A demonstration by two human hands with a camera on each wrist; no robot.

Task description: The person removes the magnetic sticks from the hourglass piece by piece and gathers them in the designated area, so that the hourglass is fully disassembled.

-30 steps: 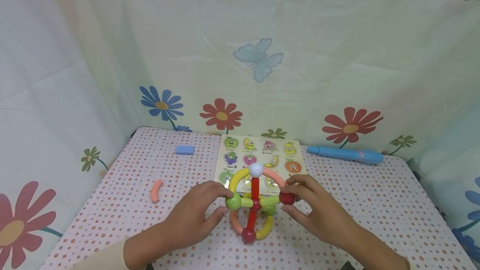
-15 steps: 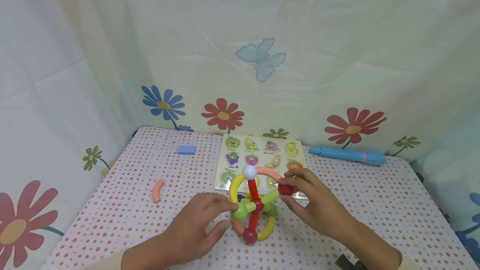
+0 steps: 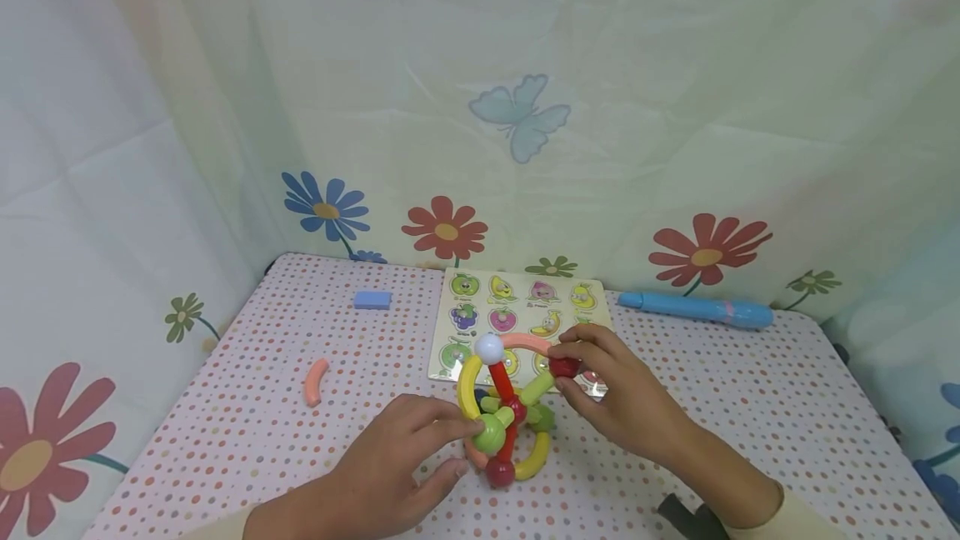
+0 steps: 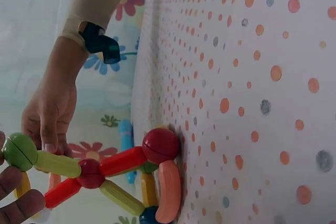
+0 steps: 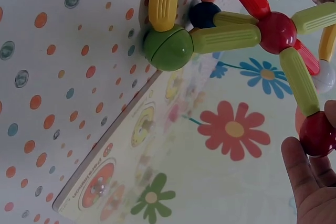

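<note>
A toy frame of coloured balls and rods (image 3: 501, 377) stands on the table between both hands, a white ball (image 3: 489, 348) at its top. The right hand (image 3: 626, 394) pinches the red ball (image 3: 564, 367) at the frame's upper right; thumb and fingers lie around that ball (image 5: 318, 135) in the right wrist view. On the other side, the left hand (image 3: 397, 465) touches the green ball (image 3: 490, 433) with an extended finger, its thumb held apart below. A red hub ball (image 4: 91, 173) joins red and lime rods at the middle. Curved yellow (image 3: 532, 457) and pink pieces form the lower part.
Behind the frame lies a fruit puzzle board (image 3: 442, 332), partly covered by it. A loose pink curved piece (image 3: 316, 382) and a blue block (image 3: 372, 300) lie to the left. A blue pen-shaped toy (image 3: 697, 309) rests at the back right, before the flowered curtain.
The upper part of the frame has turned: the green ball has come nearer and rightward, while the red ball has gone back and leftward. Both hands have moved along with it.
</note>
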